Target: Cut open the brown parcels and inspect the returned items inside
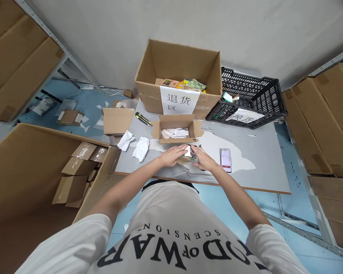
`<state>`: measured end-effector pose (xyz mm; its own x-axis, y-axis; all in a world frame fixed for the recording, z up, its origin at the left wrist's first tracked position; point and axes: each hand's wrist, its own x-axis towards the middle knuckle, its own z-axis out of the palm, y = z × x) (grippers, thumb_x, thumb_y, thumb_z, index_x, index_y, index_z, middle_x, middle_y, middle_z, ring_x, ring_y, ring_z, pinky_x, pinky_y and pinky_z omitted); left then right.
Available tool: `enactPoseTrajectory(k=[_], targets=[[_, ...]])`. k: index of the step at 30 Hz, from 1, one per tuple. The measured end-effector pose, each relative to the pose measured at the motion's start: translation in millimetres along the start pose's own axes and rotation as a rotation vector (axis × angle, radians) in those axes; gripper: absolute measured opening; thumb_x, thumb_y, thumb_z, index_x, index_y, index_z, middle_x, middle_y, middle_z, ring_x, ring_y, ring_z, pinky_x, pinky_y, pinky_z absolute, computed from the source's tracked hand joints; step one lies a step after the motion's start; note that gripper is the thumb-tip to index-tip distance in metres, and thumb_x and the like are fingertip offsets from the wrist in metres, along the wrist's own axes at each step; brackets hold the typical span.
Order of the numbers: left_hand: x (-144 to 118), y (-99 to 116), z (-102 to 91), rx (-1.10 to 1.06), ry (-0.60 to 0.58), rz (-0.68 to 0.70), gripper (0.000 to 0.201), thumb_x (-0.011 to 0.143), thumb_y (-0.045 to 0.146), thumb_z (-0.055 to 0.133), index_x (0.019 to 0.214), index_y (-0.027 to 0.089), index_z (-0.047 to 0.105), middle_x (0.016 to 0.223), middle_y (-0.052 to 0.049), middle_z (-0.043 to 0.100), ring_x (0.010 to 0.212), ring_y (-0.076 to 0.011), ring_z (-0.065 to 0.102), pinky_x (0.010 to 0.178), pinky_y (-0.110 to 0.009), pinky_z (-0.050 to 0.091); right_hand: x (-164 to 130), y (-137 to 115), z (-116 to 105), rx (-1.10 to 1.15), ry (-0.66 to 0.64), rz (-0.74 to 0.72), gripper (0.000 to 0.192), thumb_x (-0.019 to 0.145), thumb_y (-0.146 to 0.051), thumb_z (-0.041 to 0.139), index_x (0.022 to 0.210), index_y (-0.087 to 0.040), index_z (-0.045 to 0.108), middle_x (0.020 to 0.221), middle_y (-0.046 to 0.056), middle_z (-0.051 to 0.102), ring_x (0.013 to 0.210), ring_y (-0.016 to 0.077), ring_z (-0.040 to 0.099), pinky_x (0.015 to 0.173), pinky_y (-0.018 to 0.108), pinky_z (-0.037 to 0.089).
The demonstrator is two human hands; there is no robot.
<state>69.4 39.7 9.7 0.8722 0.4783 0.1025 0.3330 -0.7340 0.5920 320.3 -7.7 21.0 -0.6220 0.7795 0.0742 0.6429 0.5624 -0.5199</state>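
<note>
Grey walls and steel shelving stacked with brown cartons enclose a low grey surface (263, 152) set over a blue floor.

At the near left stands a large open carton (31, 167) holding flattened small boxes. On the far side of the surface sits an open cardboard box (178, 64) with colourful packs inside and a white printed label (180, 99) hung on its near wall. To its right lies a black plastic crate (251, 97), also labelled. Left of centre stands a small closed-sided box (118, 120); a yellow-and-black utility knife (143, 119) lies between it and a small open box (177, 128) containing paper slips. Two crumpled white papers (134, 144) lie left of that open box. A smartphone (225, 160) lies flat at the right, near the right hand but apart from it.

The left hand (173, 155) and right hand (202, 159) meet just nearer than the small open box. Between them is a small flat item (188, 152), partly white. The left hand's fingers are extended nearly flat over its left edge; the right hand's fingers curl against its right edge. Both hands touch it, but whether either one has closed around it cannot be told. The item rests on or just above the surface, at its centre.
</note>
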Motion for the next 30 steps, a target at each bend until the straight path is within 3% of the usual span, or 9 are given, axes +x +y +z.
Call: enactPoseTrajectory(k=[8, 12, 18, 21, 25, 30], targets=[[5, -8, -2.3, -0.083, -0.016, -0.023, 0.076, 0.068, -0.001, 0.052, 0.137, 0.027, 0.039, 0.149, -0.009, 0.031, 0.138, -0.0232, 0.028, 0.112, -0.047, 0.023, -2, 9, 7, -0.087, -0.004, -0.002, 0.089, 0.081, -0.013, 0.054, 0.149, -0.021, -0.003, 0.152, 0.015, 0.021, 0.137, 0.0321, 0.024, 0.105, 0.057, 0.034], [7, -9, 0.2, -0.119, 0.068, -0.030, 0.063, 0.073, 0.003, 0.053, 0.130, 0.030, 0.048, 0.145, -0.006, 0.040, 0.135, -0.0212, 0.035, 0.112, -0.045, 0.024, -1, 7, 9, -0.110, 0.015, 0.004, 0.084, 0.083, -0.012, 0.050, 0.149, -0.021, -0.002, 0.151, 0.015, 0.023, 0.137, 0.0316, 0.025, 0.104, 0.056, 0.035], [9, 2, 2.3, -0.067, 0.104, -0.059, 0.051, 0.075, 0.026, 0.066, 0.124, 0.026, 0.054, 0.142, -0.010, 0.044, 0.131, -0.0262, 0.041, 0.111, -0.049, 0.023, -1, 8, 14, -0.075, 0.075, -0.023, 0.084, 0.085, -0.025, 0.054, 0.149, -0.018, -0.001, 0.148, 0.018, 0.029, 0.135, 0.0316, 0.029, 0.104, 0.055, 0.036], [13, 15, 4.3, -0.047, 0.192, -0.157, 0.040, 0.078, 0.040, 0.065, 0.114, 0.024, 0.061, 0.136, -0.011, 0.051, 0.126, -0.0282, 0.047, 0.109, -0.053, 0.023, -3, 8, 16, -0.004, 0.138, -0.008, 0.093, 0.082, -0.038, 0.060, 0.149, -0.019, -0.002, 0.146, 0.019, 0.031, 0.130, 0.0321, 0.036, 0.102, 0.054, 0.037], [22, 29, 10.7, -0.081, 0.364, -0.319, 0.026, 0.083, 0.043, 0.057, 0.099, 0.023, 0.066, 0.126, -0.008, 0.060, 0.118, -0.0260, 0.053, 0.107, -0.051, 0.028, -3, 4, 20, 0.122, 0.304, 0.094, 0.111, 0.074, -0.051, 0.067, 0.147, -0.022, -0.011, 0.147, 0.021, 0.027, 0.122, 0.0314, 0.046, 0.099, 0.052, 0.041], [29, 33, 17.9, -0.207, 0.544, -0.377, 0.030, 0.081, 0.039, 0.060, 0.105, 0.020, 0.060, 0.113, -0.009, 0.063, 0.108, -0.0238, 0.058, 0.096, -0.042, 0.044, -1, -2, 19, 0.152, 0.344, 0.148, 0.118, 0.071, -0.057, 0.066, 0.145, -0.022, -0.020, 0.152, 0.023, 0.012, 0.126, 0.0339, 0.042, 0.096, 0.055, 0.042]])
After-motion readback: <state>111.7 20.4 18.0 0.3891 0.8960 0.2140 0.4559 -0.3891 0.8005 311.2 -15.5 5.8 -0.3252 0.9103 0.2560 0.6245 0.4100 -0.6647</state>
